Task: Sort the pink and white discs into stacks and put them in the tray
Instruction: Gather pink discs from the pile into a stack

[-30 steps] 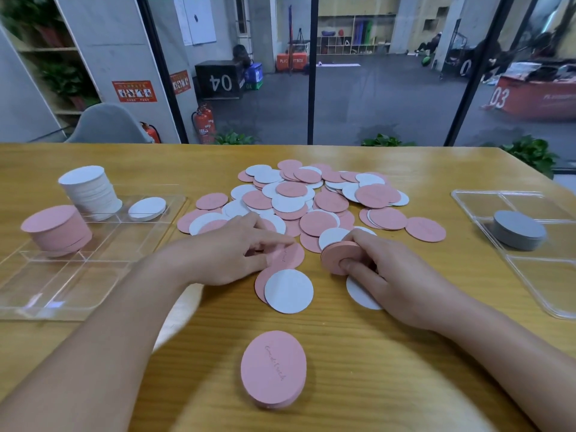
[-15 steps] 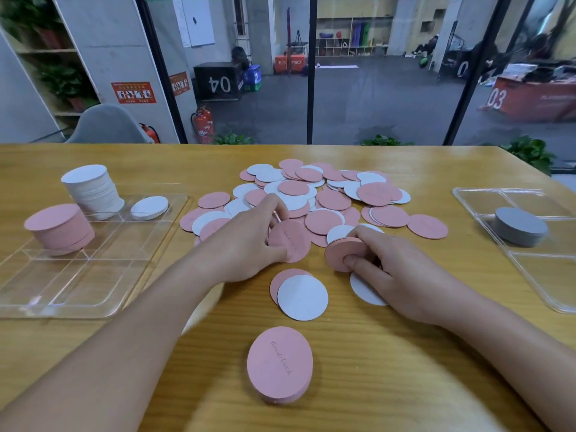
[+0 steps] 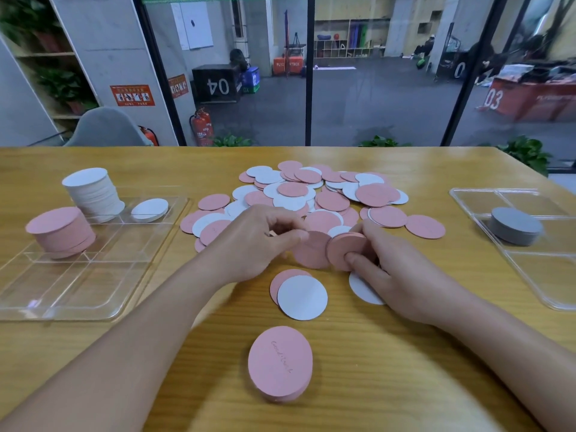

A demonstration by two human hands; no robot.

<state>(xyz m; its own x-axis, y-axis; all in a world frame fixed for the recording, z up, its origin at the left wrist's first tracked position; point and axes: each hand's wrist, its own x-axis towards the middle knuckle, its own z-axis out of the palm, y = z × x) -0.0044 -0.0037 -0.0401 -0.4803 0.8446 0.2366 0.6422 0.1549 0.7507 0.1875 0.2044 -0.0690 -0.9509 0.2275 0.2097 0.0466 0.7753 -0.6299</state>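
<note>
From my head view: my left hand (image 3: 261,241) has lifted a pink disc (image 3: 310,249) off the worktop and carried it to the small pink stack (image 3: 346,251) gripped in my right hand (image 3: 383,269). The hand-held stack grows; the tray (image 3: 93,294) lies left of both hands.

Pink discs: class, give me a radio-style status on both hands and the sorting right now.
Left hand pinches one pink disc. Right hand grips a small pink stack. The two nearly meet. Mixed pile unsorted behind. Nothing in the way.
</note>
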